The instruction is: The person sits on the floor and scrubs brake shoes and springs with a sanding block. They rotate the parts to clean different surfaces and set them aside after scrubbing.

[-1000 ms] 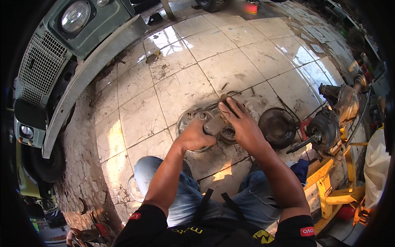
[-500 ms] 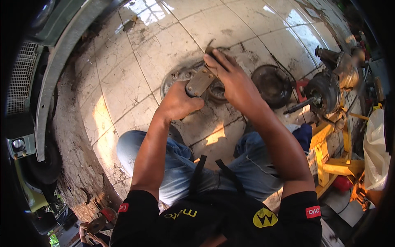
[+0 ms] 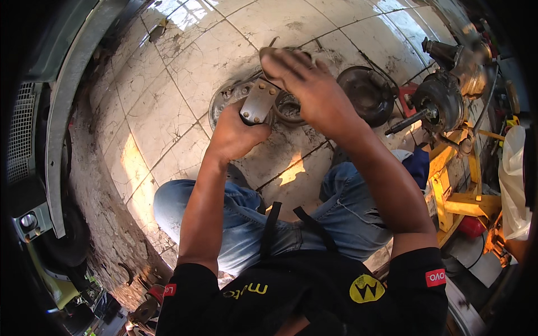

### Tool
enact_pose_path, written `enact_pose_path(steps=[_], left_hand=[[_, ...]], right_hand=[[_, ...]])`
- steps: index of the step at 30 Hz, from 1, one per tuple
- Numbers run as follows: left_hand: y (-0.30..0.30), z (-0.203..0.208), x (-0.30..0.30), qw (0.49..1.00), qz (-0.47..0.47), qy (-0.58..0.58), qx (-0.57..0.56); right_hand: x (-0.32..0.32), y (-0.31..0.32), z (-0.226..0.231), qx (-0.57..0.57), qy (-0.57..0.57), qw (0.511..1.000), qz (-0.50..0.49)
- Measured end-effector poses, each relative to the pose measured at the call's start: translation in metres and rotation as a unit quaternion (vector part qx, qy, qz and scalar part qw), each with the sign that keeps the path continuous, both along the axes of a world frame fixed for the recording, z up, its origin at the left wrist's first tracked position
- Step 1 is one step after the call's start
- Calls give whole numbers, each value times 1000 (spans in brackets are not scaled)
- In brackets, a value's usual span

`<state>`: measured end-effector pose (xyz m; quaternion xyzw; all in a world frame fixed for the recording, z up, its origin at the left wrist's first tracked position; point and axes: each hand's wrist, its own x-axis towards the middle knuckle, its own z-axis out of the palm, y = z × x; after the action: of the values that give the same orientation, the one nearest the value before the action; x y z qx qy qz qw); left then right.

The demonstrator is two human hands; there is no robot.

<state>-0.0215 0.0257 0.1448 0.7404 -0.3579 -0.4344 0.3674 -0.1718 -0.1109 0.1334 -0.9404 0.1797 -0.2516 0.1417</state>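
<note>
My left hand (image 3: 238, 133) is closed around what looks like a brake shoe (image 3: 260, 103), a greyish slab with brass-coloured rivets at both ends. It is held tilted above the floor. Past its far end, my right hand (image 3: 314, 89) is raised, its fingers smeared by motion; whether something small and dark sits at the fingertips cannot be made out. Beneath my hands lies a round metal plate (image 3: 219, 101), partly hidden. A ring-shaped metal part (image 3: 288, 112) shows between the hands, also partly covered.
To the right a dark round drum (image 3: 365, 96) lies on the tiled floor (image 3: 168, 101). Beyond it, an axle assembly with a hub (image 3: 440, 101) rests on a yellow stand (image 3: 468, 206). A vehicle's metal bumper (image 3: 63, 112) lines the left. My bent knees frame the front.
My right hand has swept left and slightly away, blurring. My left hand and the brake shoe have shifted a little left, and the slab's face now looks brighter.
</note>
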Motion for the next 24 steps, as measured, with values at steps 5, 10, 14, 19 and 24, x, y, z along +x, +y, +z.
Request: enact_pose_path(steps=[5, 10, 14, 19, 24], left_hand=[[5, -1, -1, 999, -17, -25, 26], [6, -11, 2, 999, -11, -35, 18], [7, -4, 0, 999, -16, -37, 23], [4, -14, 2, 999, -4, -48, -13], [0, -7, 3, 1000, 8, -24, 11]], right_hand=[[-6, -20, -15, 17, 77, 991, -105], [1, 1, -19, -50, 50, 997, 3], [2, -22, -22, 38, 5, 996, -84], [-1, -9, -24, 16, 77, 995, -59], [-10, -32, -8, 71, 19, 985, -157]])
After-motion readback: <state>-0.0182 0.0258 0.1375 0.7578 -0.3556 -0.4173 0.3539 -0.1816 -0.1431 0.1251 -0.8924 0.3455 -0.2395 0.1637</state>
